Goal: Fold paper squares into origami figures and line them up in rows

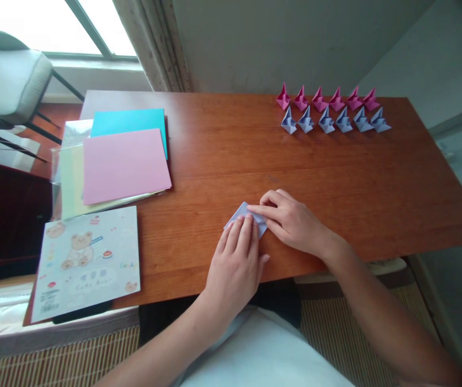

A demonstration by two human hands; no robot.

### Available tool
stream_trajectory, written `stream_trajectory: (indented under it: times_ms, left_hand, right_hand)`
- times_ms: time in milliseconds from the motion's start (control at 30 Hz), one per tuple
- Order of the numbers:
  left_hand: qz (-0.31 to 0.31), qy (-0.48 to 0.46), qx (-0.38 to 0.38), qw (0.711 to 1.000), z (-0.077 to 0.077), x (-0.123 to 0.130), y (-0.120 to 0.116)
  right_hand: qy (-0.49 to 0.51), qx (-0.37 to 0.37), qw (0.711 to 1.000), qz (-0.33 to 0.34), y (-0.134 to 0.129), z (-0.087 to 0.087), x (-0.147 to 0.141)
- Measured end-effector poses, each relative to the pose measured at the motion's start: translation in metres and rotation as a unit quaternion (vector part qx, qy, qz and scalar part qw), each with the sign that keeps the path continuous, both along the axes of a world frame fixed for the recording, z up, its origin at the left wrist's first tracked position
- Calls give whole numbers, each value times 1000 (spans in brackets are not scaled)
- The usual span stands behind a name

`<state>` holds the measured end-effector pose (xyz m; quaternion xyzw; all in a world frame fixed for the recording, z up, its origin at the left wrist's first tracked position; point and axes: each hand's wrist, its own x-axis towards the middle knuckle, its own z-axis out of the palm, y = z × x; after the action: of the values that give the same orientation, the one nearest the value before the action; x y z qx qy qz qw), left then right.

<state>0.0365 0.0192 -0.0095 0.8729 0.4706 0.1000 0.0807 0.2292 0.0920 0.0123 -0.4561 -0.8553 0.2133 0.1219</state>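
Note:
A small folded sheet of pale lavender paper (244, 208) lies on the wooden table in front of me. My left hand (237, 250) rests flat over its near side, fingers stretched out and covering much of it. From the right, my right hand (291, 217) reaches in, its index fingertip pressing on the paper's upper part and its other fingers curled. The thumb is near the paper's right corner; I cannot tell whether it pinches the edge. Part of the paper's shape is hidden under both hands.
Toward the back right stand a row of pink folded paper pieces (319, 100) and a row of lavender ones (326, 122). On the left lie pink paper (126, 166), a turquoise sheet (130, 119) and a bear-printed pad (89, 263). A chair (13, 80) stands beyond the table's left end.

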Motion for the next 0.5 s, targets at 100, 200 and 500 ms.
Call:
stream_trajectory:
  times_ms: [100, 200, 500]
  left_hand:
    - [-4, -6, 10, 1000, 2, -3, 5]
    - [0, -14, 21, 1000, 2, -4, 8]
    - [6, -22, 56, 998, 0, -3, 7]
  right_hand:
    - [-3, 9, 1000, -2, -1, -1, -1]
    - [-3, 21, 1000, -6, -2, -4, -1]
    - [-19, 37, 999, -2, -4, -9, 0]
